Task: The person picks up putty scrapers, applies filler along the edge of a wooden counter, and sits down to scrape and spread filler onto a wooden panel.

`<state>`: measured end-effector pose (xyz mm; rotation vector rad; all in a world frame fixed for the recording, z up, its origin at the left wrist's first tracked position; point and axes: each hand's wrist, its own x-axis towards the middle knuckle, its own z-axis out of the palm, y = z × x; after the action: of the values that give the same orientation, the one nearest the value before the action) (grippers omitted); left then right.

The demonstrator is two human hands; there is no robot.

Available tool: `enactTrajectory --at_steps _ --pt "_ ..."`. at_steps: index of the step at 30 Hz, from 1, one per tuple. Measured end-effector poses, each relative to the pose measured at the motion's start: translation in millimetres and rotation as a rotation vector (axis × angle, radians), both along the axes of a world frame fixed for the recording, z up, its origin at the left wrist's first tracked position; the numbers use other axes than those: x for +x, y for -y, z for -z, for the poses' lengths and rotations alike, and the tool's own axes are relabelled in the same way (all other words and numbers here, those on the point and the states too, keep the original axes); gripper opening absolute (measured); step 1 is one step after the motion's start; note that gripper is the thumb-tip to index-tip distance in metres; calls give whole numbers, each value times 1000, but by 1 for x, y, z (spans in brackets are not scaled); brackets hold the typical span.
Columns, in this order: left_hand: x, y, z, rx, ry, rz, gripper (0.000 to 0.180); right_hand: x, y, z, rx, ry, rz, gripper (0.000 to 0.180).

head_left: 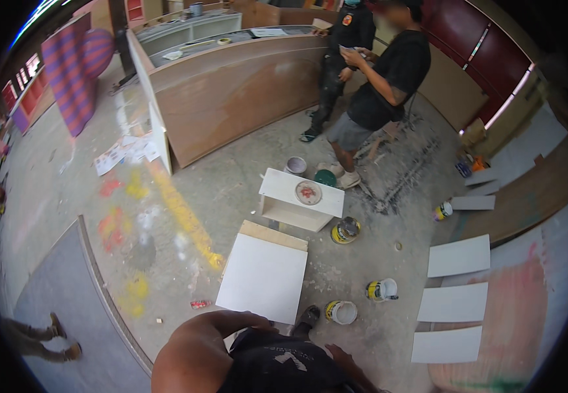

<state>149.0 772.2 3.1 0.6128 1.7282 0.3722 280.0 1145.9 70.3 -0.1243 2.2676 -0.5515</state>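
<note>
My left arm bends across in front of me. My left hand is at the near edge of a white square panel; its fingers are mostly hidden, so its grip cannot be made out. My right hand hangs low beside my dark shirt, with nothing visible in it and its fingers unclear. The panel lies tilted on a wooden support whose pale brown edge shows at the far side. Just right of my foot stands an open paint bucket with white inside.
Beyond the panel stands a white box-like unit with a round lid on it. Paint buckets stand to the right, near white boards. Two people stand by a long curved counter. A grey sheet lies left.
</note>
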Motion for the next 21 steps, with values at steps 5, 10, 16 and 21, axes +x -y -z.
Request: enactTrajectory --at_steps 5,10,16,21 --pt "-21 12 -52 75 24 -165 70 -102 6 -53 -274 64 -19 65" --pt "-24 8 -191 406 -105 -899 44 -170 4 -112 -519 111 172 52" --pt "-23 -34 -271 639 -244 -1382 35 -213 9 -167 -898 147 109 43" --pt "-26 -22 -312 385 -948 -821 25 -227 15 -244 -1044 240 -69 44"
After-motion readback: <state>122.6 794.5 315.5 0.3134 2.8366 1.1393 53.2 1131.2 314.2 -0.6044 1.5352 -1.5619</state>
